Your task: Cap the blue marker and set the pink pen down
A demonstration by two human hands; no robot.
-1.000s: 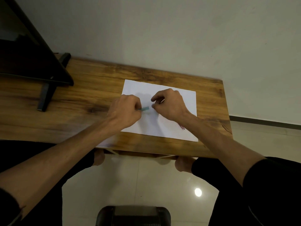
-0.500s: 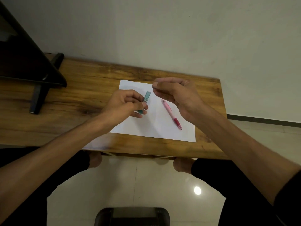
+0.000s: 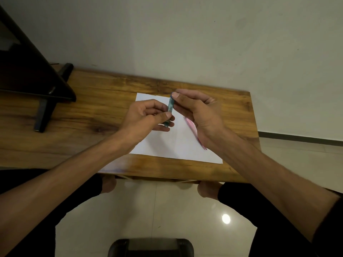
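Both hands (image 3: 148, 117) on teal tube (image 3: 169, 110)

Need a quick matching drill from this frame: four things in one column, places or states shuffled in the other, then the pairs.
1. teal tube
2. pink pen
3. white paper
4. black stand

A. flat on the wooden table
B. pinched at both ends by left hand and right hand
C. far left of the table
D. lying on the paper, partly hidden

Pairs: 1-B, 2-D, 3-A, 4-C
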